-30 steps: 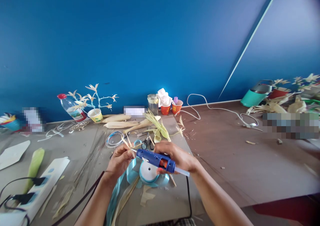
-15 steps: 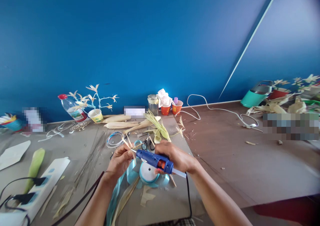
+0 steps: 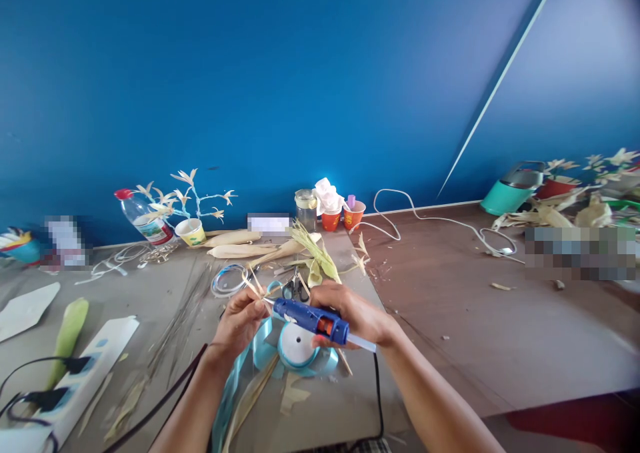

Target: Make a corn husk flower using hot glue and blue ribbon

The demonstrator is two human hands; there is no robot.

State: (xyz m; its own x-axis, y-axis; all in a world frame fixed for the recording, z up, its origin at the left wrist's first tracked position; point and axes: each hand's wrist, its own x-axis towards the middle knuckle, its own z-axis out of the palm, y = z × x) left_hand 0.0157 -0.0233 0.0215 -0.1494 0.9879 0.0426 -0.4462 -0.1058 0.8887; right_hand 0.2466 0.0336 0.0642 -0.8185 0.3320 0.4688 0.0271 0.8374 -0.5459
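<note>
My right hand grips a blue hot glue gun, its nozzle pointing left at what my left hand holds. My left hand pinches a small flower of pale dried husk strips, whose tips stick up above the fingers. Both hands hover just above a roll of light blue ribbon that lies on the grey table. The gun's black cord runs down toward the table's front edge.
Scissors, wire coils, corn husks, a water bottle, a husk-flower branch in a yellow cup, a jar and orange cups lie behind. A power strip sits left. A brown table extends right.
Both hands have stayed almost in place; the glue gun has shifted very slightly while its nozzle stays at the husk piece.
</note>
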